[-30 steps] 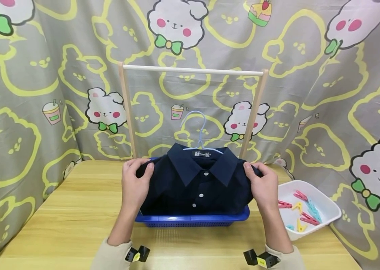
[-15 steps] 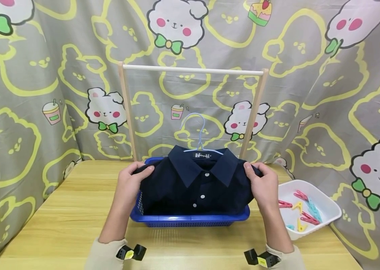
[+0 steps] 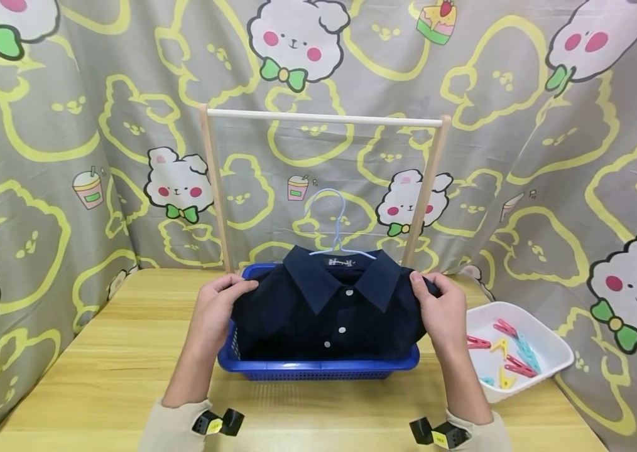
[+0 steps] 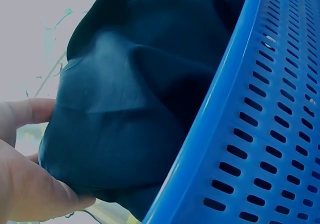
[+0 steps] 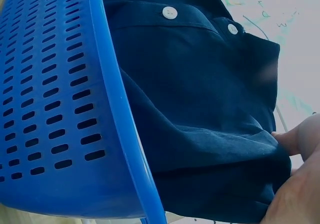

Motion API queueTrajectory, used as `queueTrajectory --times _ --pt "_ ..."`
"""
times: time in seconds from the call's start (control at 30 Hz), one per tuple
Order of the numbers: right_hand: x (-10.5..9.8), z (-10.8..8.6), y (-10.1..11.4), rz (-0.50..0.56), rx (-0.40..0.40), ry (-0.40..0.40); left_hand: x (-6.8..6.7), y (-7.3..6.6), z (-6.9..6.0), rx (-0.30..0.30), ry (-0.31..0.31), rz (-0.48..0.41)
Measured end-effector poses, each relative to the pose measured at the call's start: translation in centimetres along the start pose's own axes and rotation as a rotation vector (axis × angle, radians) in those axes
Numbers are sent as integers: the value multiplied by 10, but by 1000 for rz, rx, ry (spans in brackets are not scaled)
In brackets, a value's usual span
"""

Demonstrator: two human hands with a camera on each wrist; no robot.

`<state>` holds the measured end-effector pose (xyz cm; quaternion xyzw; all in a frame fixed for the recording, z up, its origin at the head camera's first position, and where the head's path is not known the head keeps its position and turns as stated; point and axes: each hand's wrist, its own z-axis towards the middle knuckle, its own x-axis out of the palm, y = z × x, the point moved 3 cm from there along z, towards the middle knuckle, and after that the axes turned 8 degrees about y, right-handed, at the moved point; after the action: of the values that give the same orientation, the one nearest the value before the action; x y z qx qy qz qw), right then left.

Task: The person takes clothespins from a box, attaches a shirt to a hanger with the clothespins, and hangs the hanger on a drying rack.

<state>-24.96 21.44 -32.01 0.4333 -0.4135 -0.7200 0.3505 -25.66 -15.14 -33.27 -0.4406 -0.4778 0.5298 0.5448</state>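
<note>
Left hand (image 3: 213, 311) pinches the left-side shoulder area of the navy shirt (image 3: 290, 314), thumb on the front of the cloth, fingers going behind it. Right hand (image 3: 443, 307) has the matching spot on the other side, same kind of pinch.

Delta vs a second ago: left hand moved outward, so the left end of the basket now shows; right hand about where it was. Collar and hanger (image 3: 337, 243) sit slightly lower. My read: a grip tweak to spread the shoulders over the hanger, shirt not yet lifted clear.

Shirt location: upper half above the blue basket (image 3: 318, 365), between the hands, front toward the person, white buttons visible. Lower part drops inside behind the rim; can't see how far down. Hanger's hook stands up out of the collar, touching nothing; its arms disappear into the shirt.

Containers: perforated basket holds the shirt's lower part, can't tell if anything else is under it. White tub (image 3: 561, 351), off to the right, has loose clips inside: pink clips (image 3: 521, 365), yellow clips (image 3: 499, 346), teal clips (image 3: 524, 353).

Further out: rack (image 3: 324, 117) behind the basket, hook well below its bar. Everything on a wood-grain table (image 3: 126, 364).
</note>
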Motion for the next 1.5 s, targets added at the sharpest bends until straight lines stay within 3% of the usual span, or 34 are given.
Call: queueTrajectory --times 0.4,0.7,1.2,1.5 --pt "-1 0 1 5 29 19 -7 0 1 -39 151 112" --pt "1 1 -2 25 32 36 -12 -2 3 -55 213 135" --pt "4 6 -4 -33 3 95 -17 -1 4 -63 199 134" --pt "2 12 -2 -175 -43 155 -19 0 5 -58 175 144"
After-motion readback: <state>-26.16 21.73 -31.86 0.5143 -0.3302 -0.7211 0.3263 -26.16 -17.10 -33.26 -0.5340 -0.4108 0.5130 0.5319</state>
